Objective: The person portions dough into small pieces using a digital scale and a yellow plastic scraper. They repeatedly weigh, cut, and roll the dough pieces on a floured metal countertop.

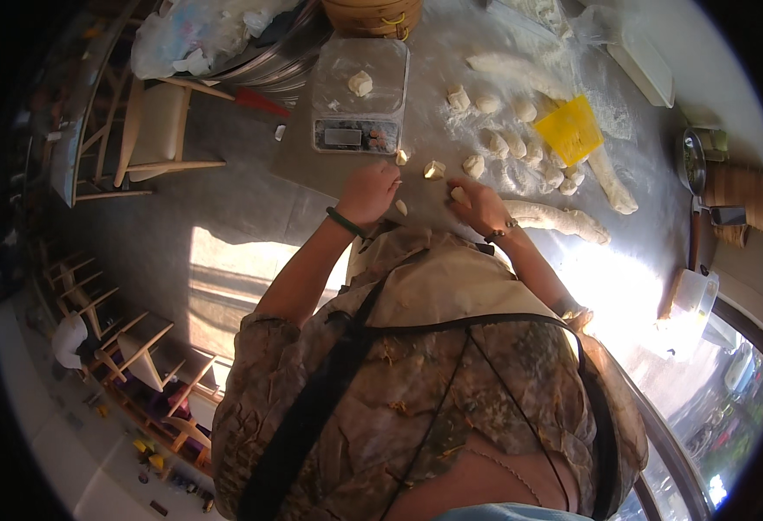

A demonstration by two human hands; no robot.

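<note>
My right hand [482, 207] grips a small piece of dough [459, 195] at the near edge of the metal worktop. Nearby to the left, my left hand [369, 194] has its fingers curled; whether something is pinched in them is unclear. Small dough bits [401, 157] lie around it, one more between the hands. Beyond my left hand stands a floured digital scale [358, 135] with a dough lump [360, 83] on its plate. Several dough pieces [474, 166] sit to the right. A yellow dough scraper [570, 130] partly covers some of them. A long dough roll [560, 220] lies beyond my right wrist.
At the far edge are a bamboo steamer [371, 18], stacked metal trays [290, 55] and plastic bags [192, 45]. Another dough roll [610, 182] and a white plastic container [642, 73] are at right, near a pan [691, 163]. A chair [156, 124] stands left.
</note>
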